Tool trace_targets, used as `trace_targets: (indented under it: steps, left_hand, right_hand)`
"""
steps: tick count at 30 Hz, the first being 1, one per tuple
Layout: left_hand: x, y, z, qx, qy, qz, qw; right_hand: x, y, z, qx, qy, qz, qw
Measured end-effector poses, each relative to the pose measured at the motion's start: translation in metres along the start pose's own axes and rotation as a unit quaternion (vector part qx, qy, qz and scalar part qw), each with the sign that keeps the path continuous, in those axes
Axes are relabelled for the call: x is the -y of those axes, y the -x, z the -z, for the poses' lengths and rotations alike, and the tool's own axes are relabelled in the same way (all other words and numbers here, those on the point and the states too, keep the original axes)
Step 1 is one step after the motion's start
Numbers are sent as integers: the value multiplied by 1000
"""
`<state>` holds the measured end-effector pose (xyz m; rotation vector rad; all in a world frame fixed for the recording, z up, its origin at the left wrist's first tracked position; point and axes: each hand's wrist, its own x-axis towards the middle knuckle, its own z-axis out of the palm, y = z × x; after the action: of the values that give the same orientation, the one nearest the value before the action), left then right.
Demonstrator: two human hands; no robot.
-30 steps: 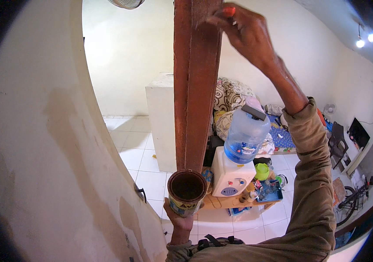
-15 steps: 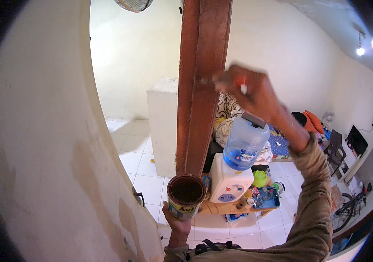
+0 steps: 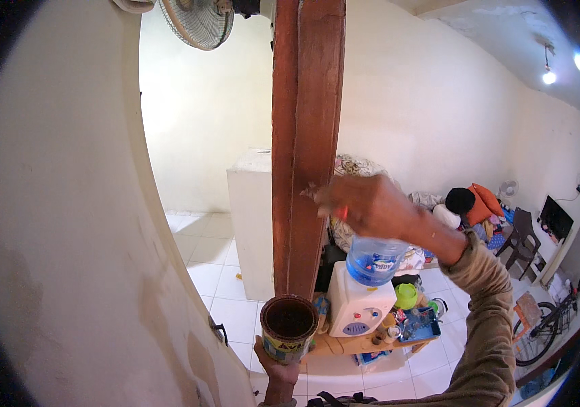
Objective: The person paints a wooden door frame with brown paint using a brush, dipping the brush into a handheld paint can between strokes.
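A reddish-brown wooden door-frame post (image 3: 307,102) stands upright in front of me. My right hand (image 3: 368,207) is closed around a paintbrush (image 3: 311,192); a bit of red handle shows at the fingers, and the blurred bristle end is against the post's face. Low in front of the post, my left hand (image 3: 278,370) supports an open paint can (image 3: 288,347) from below and the side. The can has a dark-stained rim and dark brown paint inside. Most of the brush is hidden by my right fingers.
Behind my right arm a water dispenser (image 3: 361,308) with a blue bottle (image 3: 373,261) stands on a low wooden table (image 3: 336,344), beside a blue tray (image 3: 425,324). A door (image 3: 100,224) fills the left. A fan (image 3: 198,20) hangs above; a bicycle (image 3: 541,325) stands far right.
My right hand has moved down along the post with the paintbrush. The view has tilted up, showing more of the fan. The left hand still holds the can in front of the post.
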<state>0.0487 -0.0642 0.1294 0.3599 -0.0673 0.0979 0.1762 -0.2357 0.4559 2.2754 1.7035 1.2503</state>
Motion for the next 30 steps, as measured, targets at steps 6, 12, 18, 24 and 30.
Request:
trace_targets:
  steps: [6, 12, 18, 24, 30]
  left_hand:
    - [4, -4, 3, 9, 6, -5, 1000]
    - [1, 1, -6, 17, -29, -16, 999]
    - [8, -11, 5, -1, 2, 20, 1000]
    - [13, -16, 14, -73, -64, 13, 995]
    - [21, -19, 27, -94, -13, 9, 995]
  right_hand:
    - [-99, -80, 73, -128, 21, -128, 983]
    - [-111, -134, 128, -322, 59, -60, 943]
    - [-100, -84, 71, -198, 148, 10, 969]
    - [-61, -72, 74, -161, -50, -86, 982]
    - [-128, -155, 141, -307, 11, -66, 949]
